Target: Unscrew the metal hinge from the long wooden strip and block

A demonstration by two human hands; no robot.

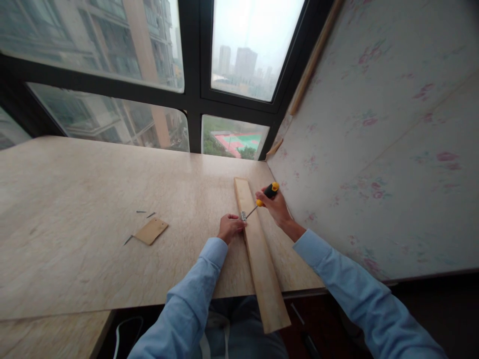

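Observation:
A long wooden board (262, 254) lies on the stone-look counter, its near end sticking out past the front edge. On the board's left edge, towards its far part, sits a small silver metal piece that looks like a hinge (243, 216). My left hand (230, 228) is closed at the board's edge, fingertips pinching the hinge against the wood. In my right hand (275, 205) is a screwdriver (271, 189) with a black and yellow handle, gripped from above. Its shaft slants down to the left, and the tip meets the hinge; any screw there is too small to make out.
A brown card piece with holes (151, 231) lies on the counter (93, 199) at left, with several loose screws or nails (141, 212) around it. A flowered wall (374, 149) rises close on the right. Dark-framed windows (194, 75) stand behind the counter.

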